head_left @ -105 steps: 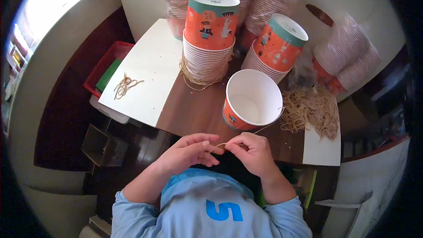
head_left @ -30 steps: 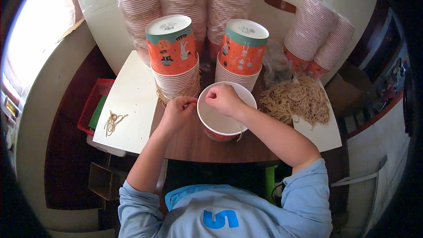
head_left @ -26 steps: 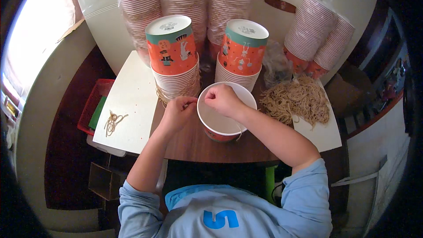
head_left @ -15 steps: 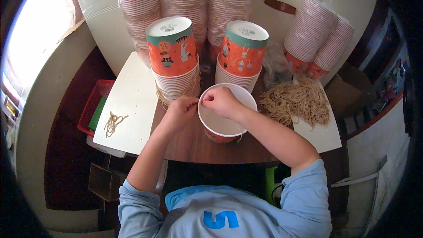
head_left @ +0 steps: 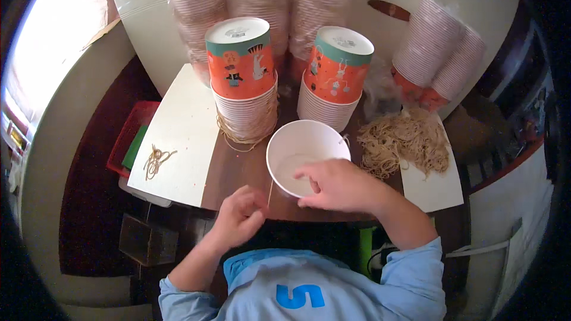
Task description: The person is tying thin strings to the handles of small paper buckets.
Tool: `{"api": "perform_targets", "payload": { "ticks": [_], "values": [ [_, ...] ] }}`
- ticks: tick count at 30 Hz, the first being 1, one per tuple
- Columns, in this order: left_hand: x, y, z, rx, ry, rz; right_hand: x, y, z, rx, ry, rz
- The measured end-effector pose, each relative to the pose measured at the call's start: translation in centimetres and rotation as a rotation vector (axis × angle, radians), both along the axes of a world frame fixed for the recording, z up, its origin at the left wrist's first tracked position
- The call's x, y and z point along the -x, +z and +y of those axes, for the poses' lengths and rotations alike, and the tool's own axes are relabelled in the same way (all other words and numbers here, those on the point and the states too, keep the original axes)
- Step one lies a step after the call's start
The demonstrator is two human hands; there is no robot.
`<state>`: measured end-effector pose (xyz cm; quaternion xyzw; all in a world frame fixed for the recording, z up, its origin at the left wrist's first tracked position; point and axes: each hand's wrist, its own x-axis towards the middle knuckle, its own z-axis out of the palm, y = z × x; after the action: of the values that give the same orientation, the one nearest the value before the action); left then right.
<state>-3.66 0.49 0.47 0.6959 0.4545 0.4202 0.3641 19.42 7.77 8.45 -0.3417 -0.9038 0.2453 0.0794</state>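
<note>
A paper bucket [head_left: 284,150] with a white inside stands in front of me, its mouth tipped toward me. A short cord end [head_left: 344,139] shows at its right rim. My right hand [head_left: 342,185] is over the near right rim, thumb and forefinger apart with nothing seen between them. Left of the bucket and nearer me, my left hand [head_left: 241,217] has curled fingers. A thin pale cord [head_left: 270,191] runs from the bucket's near left side to those fingers; the pinch itself is partly hidden.
Two upside-down stacks of orange and green paper buckets [head_left: 241,71] [head_left: 336,74] stand behind. Loose cords hang around the left stack's base. A tan cord heap [head_left: 407,142] lies right; a few cords [head_left: 156,161] lie left. Tall wrapped stacks [head_left: 259,18] line the back.
Both hands have come away from the bucket's left rim: the left toward me, the right to the near right rim. The bucket has turned, its cord end now at the right.
</note>
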Motion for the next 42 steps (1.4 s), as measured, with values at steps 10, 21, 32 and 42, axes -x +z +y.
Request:
{"api": "perform_targets", "payload": {
  "ticks": [10, 21, 32, 42],
  "values": [
    [-1.3, -0.8, -1.2, 0.263, -0.213, -0.774, 0.0, -0.4, -4.4, -0.405, 0.052, 0.059],
    [-2.9, -1.2, -1.3, 0.181, -0.116, -0.507, 3.0, -1.4, -1.2, -0.526, 0.195, 0.446],
    [-2.0, -1.7, -1.3, 0.154, -0.159, -0.733, 2.1, -3.6, -4.4, -0.39, -0.004, 0.509],
    [-2.1, -0.3, -3.0, 0.082, 0.146, -0.433, 3.0, -3.8, -8.2, -0.588, -0.163, 0.375]
  ]
}}
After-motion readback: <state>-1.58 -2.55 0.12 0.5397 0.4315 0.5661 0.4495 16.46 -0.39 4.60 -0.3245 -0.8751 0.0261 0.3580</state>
